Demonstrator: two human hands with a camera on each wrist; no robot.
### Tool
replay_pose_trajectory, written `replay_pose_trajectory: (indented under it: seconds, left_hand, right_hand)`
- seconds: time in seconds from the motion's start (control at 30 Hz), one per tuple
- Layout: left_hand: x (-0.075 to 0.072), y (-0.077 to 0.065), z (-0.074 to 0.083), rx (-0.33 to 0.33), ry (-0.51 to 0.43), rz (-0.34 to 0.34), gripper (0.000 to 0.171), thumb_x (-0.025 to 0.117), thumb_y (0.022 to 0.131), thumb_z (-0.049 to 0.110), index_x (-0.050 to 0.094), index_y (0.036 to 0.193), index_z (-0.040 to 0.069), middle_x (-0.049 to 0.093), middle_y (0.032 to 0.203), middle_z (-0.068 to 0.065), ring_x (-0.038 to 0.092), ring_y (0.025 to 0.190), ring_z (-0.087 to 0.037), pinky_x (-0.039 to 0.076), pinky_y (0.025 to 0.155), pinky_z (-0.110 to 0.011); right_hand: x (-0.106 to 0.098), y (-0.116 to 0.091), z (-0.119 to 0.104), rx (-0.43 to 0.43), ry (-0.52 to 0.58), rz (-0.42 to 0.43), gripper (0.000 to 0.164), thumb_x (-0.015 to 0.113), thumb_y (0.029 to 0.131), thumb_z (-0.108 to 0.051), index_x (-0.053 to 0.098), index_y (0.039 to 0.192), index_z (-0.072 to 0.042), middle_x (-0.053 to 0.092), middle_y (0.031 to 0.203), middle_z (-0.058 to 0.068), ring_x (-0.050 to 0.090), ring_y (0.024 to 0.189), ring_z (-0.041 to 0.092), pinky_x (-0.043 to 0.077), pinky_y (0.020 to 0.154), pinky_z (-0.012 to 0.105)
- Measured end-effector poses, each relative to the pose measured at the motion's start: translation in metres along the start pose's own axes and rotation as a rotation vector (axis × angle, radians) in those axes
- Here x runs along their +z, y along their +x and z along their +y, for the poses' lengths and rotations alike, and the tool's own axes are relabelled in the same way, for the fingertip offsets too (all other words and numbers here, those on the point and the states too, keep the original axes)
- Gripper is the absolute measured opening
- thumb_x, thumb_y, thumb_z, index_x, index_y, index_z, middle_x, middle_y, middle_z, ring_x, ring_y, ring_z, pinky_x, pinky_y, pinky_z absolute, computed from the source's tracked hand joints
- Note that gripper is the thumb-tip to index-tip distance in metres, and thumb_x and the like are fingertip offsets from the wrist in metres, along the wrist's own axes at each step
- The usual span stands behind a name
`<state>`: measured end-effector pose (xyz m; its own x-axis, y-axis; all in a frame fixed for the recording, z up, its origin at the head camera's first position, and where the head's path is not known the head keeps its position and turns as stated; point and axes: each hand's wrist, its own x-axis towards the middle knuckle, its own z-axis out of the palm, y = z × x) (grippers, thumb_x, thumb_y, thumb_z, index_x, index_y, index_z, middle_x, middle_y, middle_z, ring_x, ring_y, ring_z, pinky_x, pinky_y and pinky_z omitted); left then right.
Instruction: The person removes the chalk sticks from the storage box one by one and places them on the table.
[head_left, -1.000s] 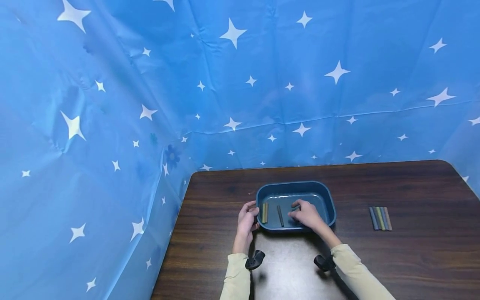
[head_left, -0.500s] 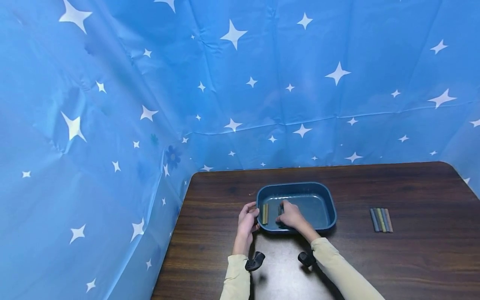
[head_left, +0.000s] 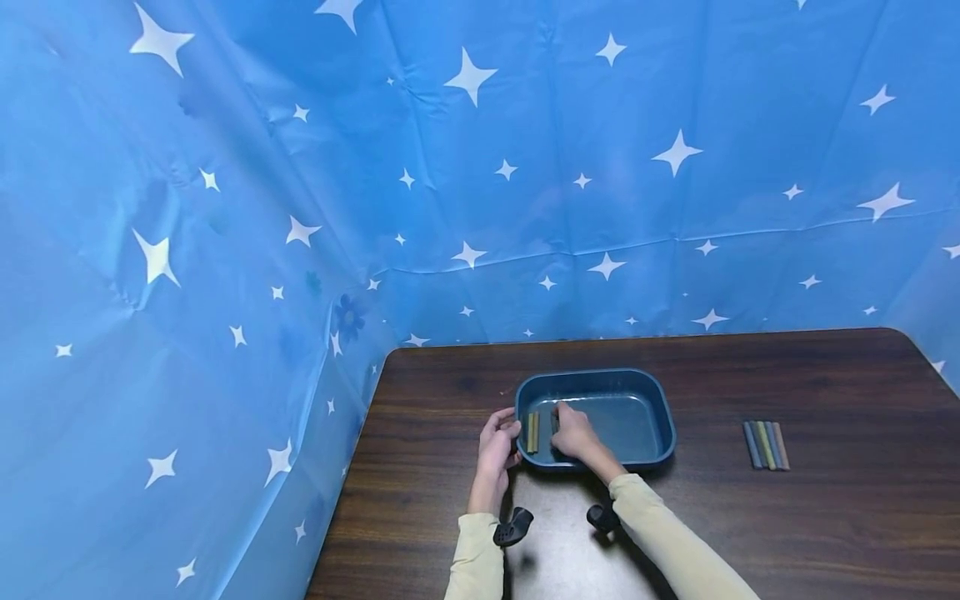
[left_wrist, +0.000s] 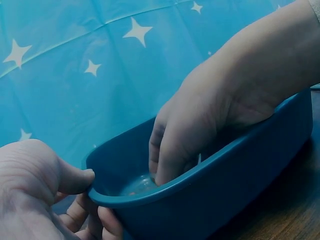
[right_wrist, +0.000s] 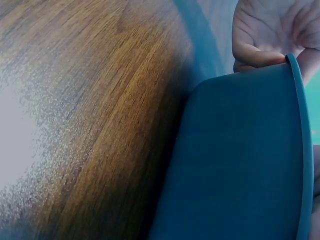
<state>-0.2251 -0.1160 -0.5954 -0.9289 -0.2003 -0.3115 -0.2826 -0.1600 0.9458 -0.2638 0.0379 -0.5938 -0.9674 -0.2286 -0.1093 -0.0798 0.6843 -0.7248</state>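
Observation:
A blue rectangular tub (head_left: pixel 622 429) with rounded corners stands on the table. My left hand (head_left: pixel 497 450) grips its left end; the left wrist view shows the thumb over the rim and the fingers curled beneath it outside. Inside the tub, two yellowish chalk-like sticks (head_left: pixel 533 432) lie side by side against the left wall. My right hand (head_left: pixel 576 432) reaches down into the tub just right of them, its fingertips pinching a dark chalk-like stick (head_left: pixel 555 423), which the hand mostly covers. In the right wrist view the tub's outer wall (right_wrist: pixel 235 160) hides the right hand's work.
Several chalk-like sticks (head_left: pixel 766 445), bluish, yellow and brownish, lie in a row on the wooden table (head_left: pixel 840 392) to the right. A blue star-patterned sheet (head_left: pixel 570 208) hangs behind and along the left side. Black wrist cameras (head_left: pixel 513 527) sit by both sleeves.
My right hand has moved left within the tub, taken hold of the dark stick and shifted it slightly left toward the yellowish pair. The left hand keeps its grip on the tub.

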Motion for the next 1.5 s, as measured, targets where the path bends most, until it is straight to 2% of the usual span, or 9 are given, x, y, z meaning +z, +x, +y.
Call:
replay_pose_trajectory:
  seconds: [0.2,0.3,0.47,0.57,0.7,0.8,0.97,1.23,1.5]
  left_hand:
    - [0.0,0.001,-0.001,-0.001,0.002,-0.006,0.037,0.057,0.099,0.005,0.057,0.135,-0.004,0.064,0.111,-0.018,0.051,0.068,-0.012,0.041,0.052,-0.019]
    - [0.0,0.002,-0.002,-0.002,0.006,-0.01,0.038,0.057,0.099,0.006,0.056,0.136,-0.004,0.064,0.112,-0.017,0.051,0.069,-0.013,0.041,0.052,-0.02]
    - [-0.001,0.001,0.0,-0.007,0.013,-0.01,0.038,0.058,0.1,0.007,0.056,0.136,-0.004,0.064,0.112,-0.016,0.052,0.071,-0.014,0.042,0.053,-0.02]
    - [-0.001,0.0,0.001,-0.013,0.011,-0.014,0.038,0.058,0.1,0.007,0.056,0.137,-0.003,0.064,0.113,-0.016,0.052,0.072,-0.014,0.042,0.054,-0.021]
    - [0.0,0.0,0.001,-0.016,0.008,-0.021,0.038,0.057,0.1,0.008,0.056,0.137,-0.003,0.063,0.114,-0.017,0.052,0.071,-0.014,0.042,0.054,-0.021]
    - [0.0,0.0,0.001,-0.008,0.005,-0.017,0.037,0.058,0.1,0.007,0.056,0.136,-0.003,0.064,0.112,-0.017,0.052,0.07,-0.014,0.041,0.053,-0.021]
    - [0.0,0.001,0.0,-0.003,0.0,0.0,0.037,0.059,0.099,0.005,0.057,0.135,-0.003,0.064,0.111,-0.017,0.051,0.069,-0.013,0.041,0.053,-0.02]
    - [-0.001,0.002,-0.001,-0.01,0.008,-0.004,0.037,0.058,0.1,0.006,0.057,0.136,-0.003,0.063,0.112,-0.017,0.052,0.07,-0.013,0.042,0.055,-0.022]
    - [0.001,-0.021,0.023,-0.017,0.018,-0.037,0.039,0.054,0.1,0.002,0.052,0.137,-0.011,0.061,0.12,-0.028,0.054,0.073,-0.016,0.045,0.061,-0.027]
  right_hand:
    - [0.004,0.002,0.002,-0.063,0.033,0.117,0.04,0.081,0.076,0.001,0.06,0.11,0.005,0.065,0.087,0.016,0.06,0.078,0.032,0.051,0.073,0.046]
    - [0.004,0.003,0.003,-0.072,0.054,0.124,0.04,0.081,0.076,0.001,0.06,0.11,0.005,0.066,0.088,0.016,0.06,0.078,0.03,0.051,0.073,0.045]
    - [0.001,0.004,0.001,-0.029,0.175,0.08,0.042,0.077,0.08,0.005,0.062,0.118,0.008,0.065,0.08,0.012,0.06,0.069,0.022,0.052,0.066,0.038]
    - [-0.003,0.001,0.0,0.008,0.334,0.021,0.045,0.07,0.083,0.01,0.06,0.127,0.01,0.068,0.078,0.013,0.064,0.064,0.02,0.056,0.059,0.036]
    - [-0.016,-0.004,-0.005,0.046,0.526,-0.053,0.05,0.064,0.088,0.013,0.056,0.138,0.009,0.071,0.093,0.026,0.071,0.069,0.025,0.062,0.064,0.041]
    - [-0.03,-0.007,-0.009,0.033,0.579,-0.082,0.052,0.063,0.091,0.012,0.053,0.143,0.008,0.068,0.106,0.032,0.073,0.08,0.03,0.062,0.07,0.045]
    - [-0.056,-0.009,-0.01,0.022,0.591,-0.072,0.053,0.061,0.095,0.012,0.051,0.146,0.006,0.067,0.111,0.032,0.072,0.092,0.037,0.061,0.075,0.048]
    - [-0.094,-0.02,0.003,0.007,0.573,-0.04,0.054,0.06,0.097,0.011,0.047,0.149,0.007,0.061,0.113,0.031,0.072,0.091,0.031,0.06,0.079,0.049]
    - [-0.127,-0.033,0.024,0.008,0.551,-0.004,0.057,0.06,0.096,0.01,0.042,0.151,0.009,0.058,0.115,0.033,0.07,0.094,0.037,0.061,0.076,0.046]
